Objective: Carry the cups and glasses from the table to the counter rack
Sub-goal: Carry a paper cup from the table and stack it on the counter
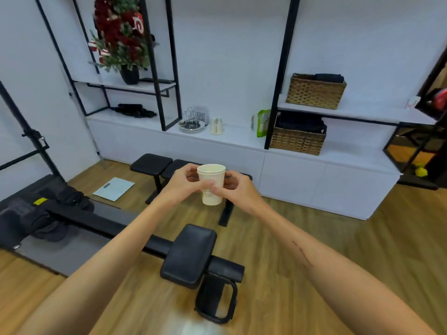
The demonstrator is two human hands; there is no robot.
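Two hands hold one paper cup (211,183) out in front of the person. The left hand (180,183) has its thumb and fingers curled round the cup's left side. The right hand (235,188) pinches the right side, with its thumb lying across the front of the cup. Both hands grip the cup in its middle part, under the rim. The cup stands straight up, open end on top, and looks empty from here. It is up in the air, not resting on anything.

Past the hands, at about 12 o'clock, is the white counter (232,139). On it stands a wire cup rack (192,122) on a round tray. Just beside the rack, at its 3 o'clock, other paper cups (216,126) already stand on the counter. Two woven baskets (298,139) sit far off at 2 o'clock.

Between the person and the counter is a black padded bench (169,165), and a black machine with a padded seat (191,256) lies low at 6 o'clock.

I think the step now is walking the cup to the rack. A paper cup is soft, so hold it gently and do not squash it. Keep it straight up. Step around the bench, not over it, and watch your feet near the machine.
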